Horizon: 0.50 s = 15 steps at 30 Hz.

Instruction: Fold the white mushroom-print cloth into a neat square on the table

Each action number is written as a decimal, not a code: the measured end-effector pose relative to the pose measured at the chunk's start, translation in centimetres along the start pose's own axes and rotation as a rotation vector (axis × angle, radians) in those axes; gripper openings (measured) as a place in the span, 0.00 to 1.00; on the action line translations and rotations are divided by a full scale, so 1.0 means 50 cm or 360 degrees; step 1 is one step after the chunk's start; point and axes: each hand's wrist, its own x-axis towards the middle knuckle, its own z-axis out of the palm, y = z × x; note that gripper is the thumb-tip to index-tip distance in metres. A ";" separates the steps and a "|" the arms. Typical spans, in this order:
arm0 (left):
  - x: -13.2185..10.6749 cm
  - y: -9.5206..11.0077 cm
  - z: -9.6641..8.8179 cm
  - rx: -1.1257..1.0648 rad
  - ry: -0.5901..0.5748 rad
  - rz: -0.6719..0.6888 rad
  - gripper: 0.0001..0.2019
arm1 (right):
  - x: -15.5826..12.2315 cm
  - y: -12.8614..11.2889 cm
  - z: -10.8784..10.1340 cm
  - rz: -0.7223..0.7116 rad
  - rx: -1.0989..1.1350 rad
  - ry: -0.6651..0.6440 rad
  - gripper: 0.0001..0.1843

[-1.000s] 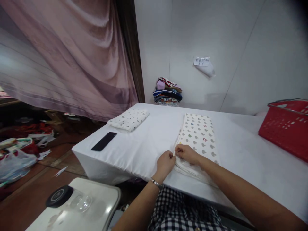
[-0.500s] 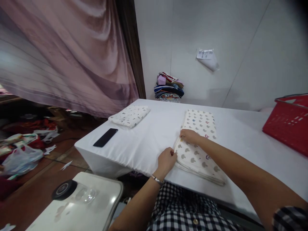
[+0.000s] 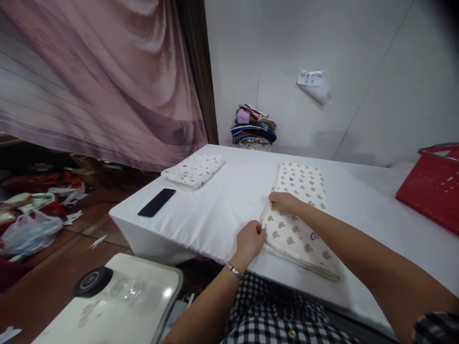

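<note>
Pink curtain [image 3: 100,81] fills 10 o'clock of view. White surface [image 3: 229,200] centre. Red basket [image 3: 433,191] at 3 o'clock, on the surface edge. Patterned cloth [image 3: 299,234] lies folded flat on the surface, long side running 12 to 6, near end at 5 o'clock. Small folded cloth [image 3: 193,169] at 10 o'clock. Clothes stack [image 3: 254,128] at 12, against the wall. Black phone [image 3: 157,202] at 9 o'clock. Left hand [image 3: 249,241]: grip clenched on the patterned cloth's near-left corner. Right hand [image 3: 285,201]: grip pinching the same left edge, just toward 12.
</note>
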 end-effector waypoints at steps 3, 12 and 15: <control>0.000 0.001 -0.002 -0.0008 -0.0015 -0.0011 0.05 | 0.007 -0.001 0.008 0.0046 0.0025 -0.0016 0.07; 0.001 -0.007 0.003 -0.0024 -0.0035 0.0005 0.06 | 0.040 0.016 0.042 0.0064 0.0070 -0.0112 0.16; 0.006 -0.007 -0.005 -0.0032 -0.0062 0.0018 0.06 | 0.039 0.014 0.042 0.0067 0.0043 -0.0099 0.14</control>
